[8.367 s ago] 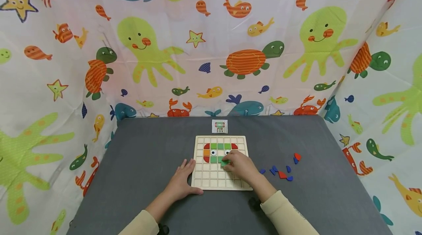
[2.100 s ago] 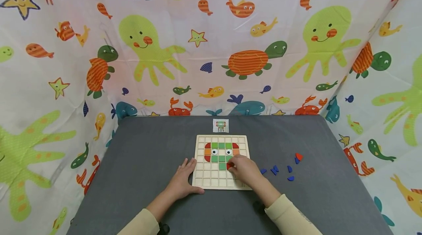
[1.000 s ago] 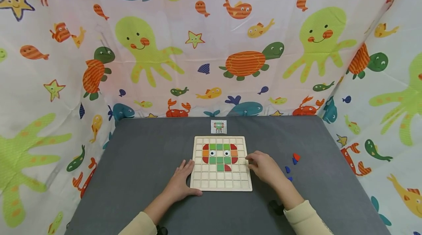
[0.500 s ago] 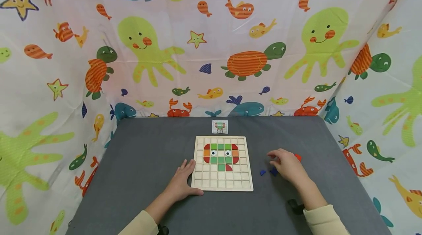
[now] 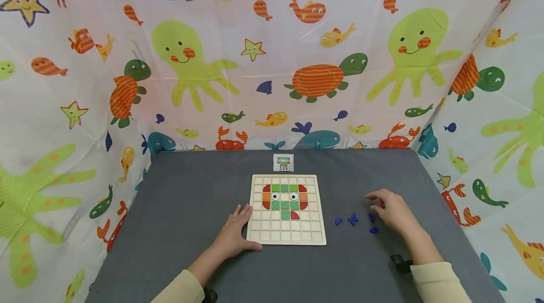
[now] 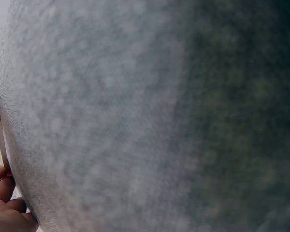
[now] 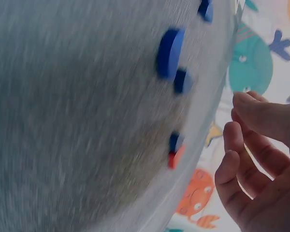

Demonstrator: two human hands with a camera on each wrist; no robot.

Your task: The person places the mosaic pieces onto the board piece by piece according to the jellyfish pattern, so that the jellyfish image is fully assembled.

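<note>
No words, numbers or brand names can be read in any of the three views; the small square card (image 5: 283, 163) just beyond the wooden grid board (image 5: 267, 233) bears a printed figure on a grid, in green and red, but the print is too small to tell whether lettering goes with it.

One board (image 5: 276, 226), one card (image 5: 283, 163)
</note>
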